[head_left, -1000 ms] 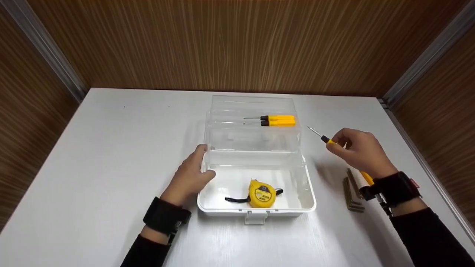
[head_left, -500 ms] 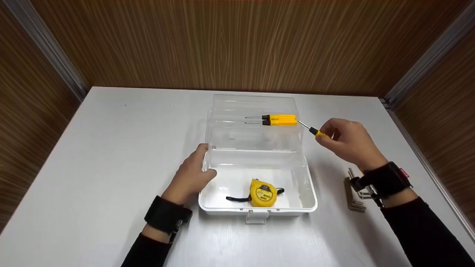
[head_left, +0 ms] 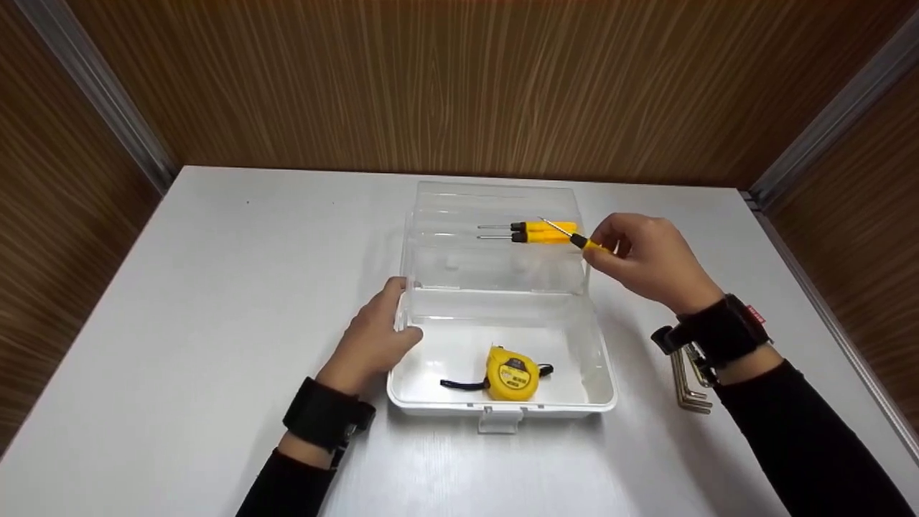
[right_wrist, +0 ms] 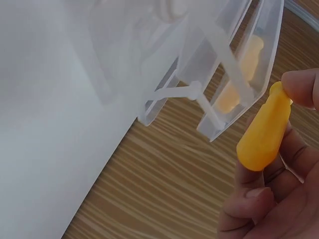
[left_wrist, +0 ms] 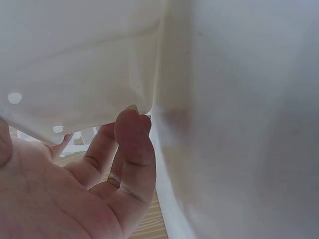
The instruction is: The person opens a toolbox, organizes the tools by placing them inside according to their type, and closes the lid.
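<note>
Head view, near to far: latch [head_left: 500, 419] at the front of the white box [head_left: 599, 373]; tape measure [head_left: 511, 374] lies inside on the box floor. Left hand [head_left: 373, 341] rests against the box's left front corner, fingers relaxed, thumb on the rim. Hex keys [head_left: 691, 388] lie on the table [head_left: 215, 287] right of the box, partly hidden by the right wrist strap. Clear tray [head_left: 495, 262] stands raised behind the base; two screwdrivers [head_left: 535, 232] lie in it. Right hand [head_left: 646, 262] pinches a third screwdriver [head_left: 574, 239], tip over the tray's right end, just above the two.

Left wrist view only shows fingers [left_wrist: 132, 149] touching the box underside. Right wrist view only shows the yellow handle [right_wrist: 264, 134] clamped between fingertips, beside the tray's hinge arms [right_wrist: 219, 99].
</note>
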